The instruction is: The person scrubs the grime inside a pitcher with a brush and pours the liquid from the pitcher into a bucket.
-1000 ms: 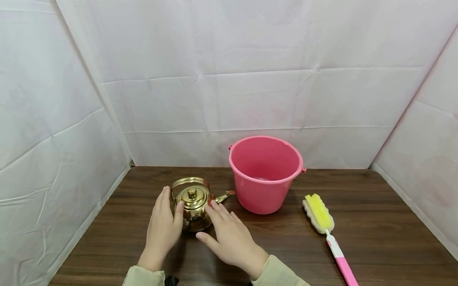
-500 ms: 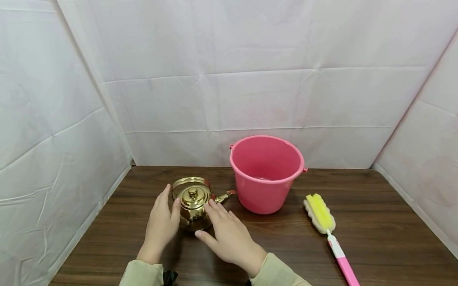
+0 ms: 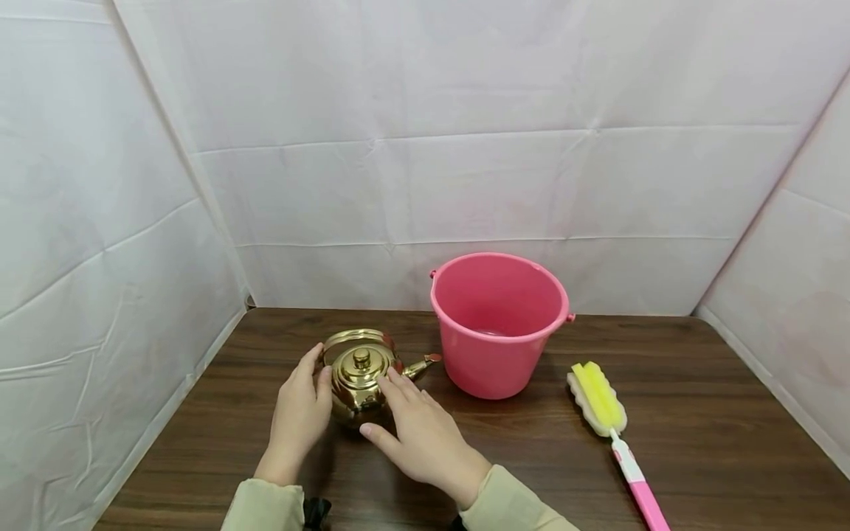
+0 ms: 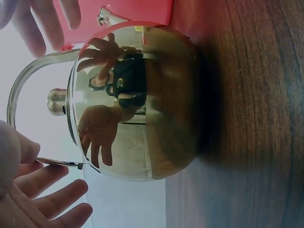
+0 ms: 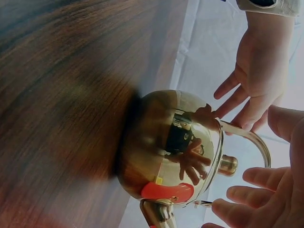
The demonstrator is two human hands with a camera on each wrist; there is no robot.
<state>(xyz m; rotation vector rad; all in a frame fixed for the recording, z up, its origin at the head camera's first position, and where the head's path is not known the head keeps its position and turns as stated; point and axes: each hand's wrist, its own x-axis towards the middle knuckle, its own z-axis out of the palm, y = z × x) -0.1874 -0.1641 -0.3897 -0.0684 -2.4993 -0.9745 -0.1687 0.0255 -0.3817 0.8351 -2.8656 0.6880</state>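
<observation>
A shiny gold kettle (image 3: 361, 383) with a knobbed lid (image 5: 228, 165), an arched handle (image 4: 28, 76) and a red-trimmed spout (image 3: 417, 366) stands upright on the wooden table. To its left is my left hand (image 3: 299, 409), fingers spread and fairly straight. Its thumb and forefinger are at the base of the handle; whether they touch it I cannot tell. On the near right side, my right hand (image 3: 428, 439) has its fingers extended toward the kettle beside the spout, thumb held apart. Both hands are mirrored in the kettle's polished side (image 4: 128, 95).
Behind and right of the kettle stands a pink bucket (image 3: 491, 369), close to the spout tip. Farther right lies a brush (image 3: 600, 402) with a yellow and white sponge head and a pink and white handle. White cloth walls (image 3: 425, 184) enclose the table (image 3: 717, 428).
My left thumb has drawn slightly left, away from the kettle's body, while the fingertips stay by the handle. The right hand barely moves. Kettle, bucket and brush stay put; the view shifts slightly.
</observation>
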